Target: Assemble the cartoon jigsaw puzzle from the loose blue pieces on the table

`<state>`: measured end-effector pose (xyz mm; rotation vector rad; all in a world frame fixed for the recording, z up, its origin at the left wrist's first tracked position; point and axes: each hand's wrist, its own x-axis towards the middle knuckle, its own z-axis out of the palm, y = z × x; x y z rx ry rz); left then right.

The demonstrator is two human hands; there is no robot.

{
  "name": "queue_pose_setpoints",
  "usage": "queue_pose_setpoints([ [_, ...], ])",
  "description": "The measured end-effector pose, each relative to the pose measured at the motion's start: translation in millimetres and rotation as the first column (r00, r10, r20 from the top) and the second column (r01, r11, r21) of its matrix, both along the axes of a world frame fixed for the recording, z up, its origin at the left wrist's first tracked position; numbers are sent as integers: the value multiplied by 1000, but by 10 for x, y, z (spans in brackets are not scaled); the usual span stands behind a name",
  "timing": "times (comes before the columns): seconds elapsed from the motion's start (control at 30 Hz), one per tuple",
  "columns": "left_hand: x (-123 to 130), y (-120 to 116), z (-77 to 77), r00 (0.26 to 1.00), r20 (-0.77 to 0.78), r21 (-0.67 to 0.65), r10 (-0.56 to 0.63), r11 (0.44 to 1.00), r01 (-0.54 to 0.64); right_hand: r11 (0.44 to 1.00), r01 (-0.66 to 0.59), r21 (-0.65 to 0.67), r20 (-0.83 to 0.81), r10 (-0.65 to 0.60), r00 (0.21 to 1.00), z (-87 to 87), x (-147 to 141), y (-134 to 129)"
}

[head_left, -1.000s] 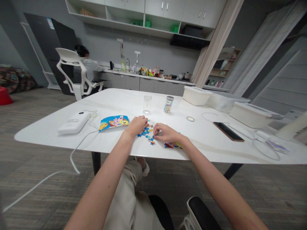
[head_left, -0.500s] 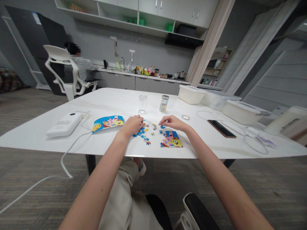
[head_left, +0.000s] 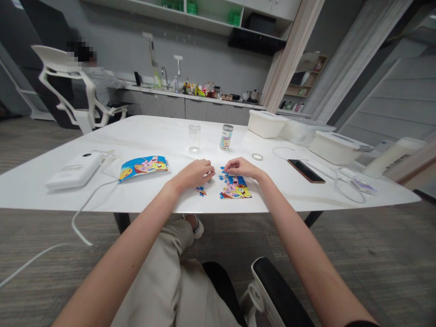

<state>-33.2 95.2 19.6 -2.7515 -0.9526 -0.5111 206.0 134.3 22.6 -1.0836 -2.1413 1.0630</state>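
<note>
Ctr frame: L hand (head_left: 195, 174) half-curled by loose pcs (head_left: 202, 192), can't tell if holding any; R hand (head_left: 242, 167), fingertips nearly together, over top of part-built puzzle (head_left: 236, 188), lower ctr, hold unclear.

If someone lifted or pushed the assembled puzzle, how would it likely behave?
The puzzle would probably bend or come apart if lifted, as its left edge shows jigsaw knobs. Lying flat on the table, it should slide rather than tip when pushed.
</note>
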Motion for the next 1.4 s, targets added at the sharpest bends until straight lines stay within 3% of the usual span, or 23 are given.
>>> queue_pose_setpoints([
  [0.17, 108, -116, 5, 989, 29, -103, -146, 984, 148, 1000, -11, -22, -1, 11, 1000, 9, 8, 0],
  [0.3, 158, -173, 24, 980, 8, -181, -199, 964, 197, 998, -34, -46, 0, 34, 999, 0, 10, 11],
  [0.87, 197, -178, 15, 981, -27, -211, -192, 960, 182, 995, -55, -81, -21, 53, 998, -11, 21, 24],
  [1.4, 199, -157, -16, 977, -2, -207, -212, 956, 207, 997, -77, 33, 154, 71, 986, 0, -6, 7],
])
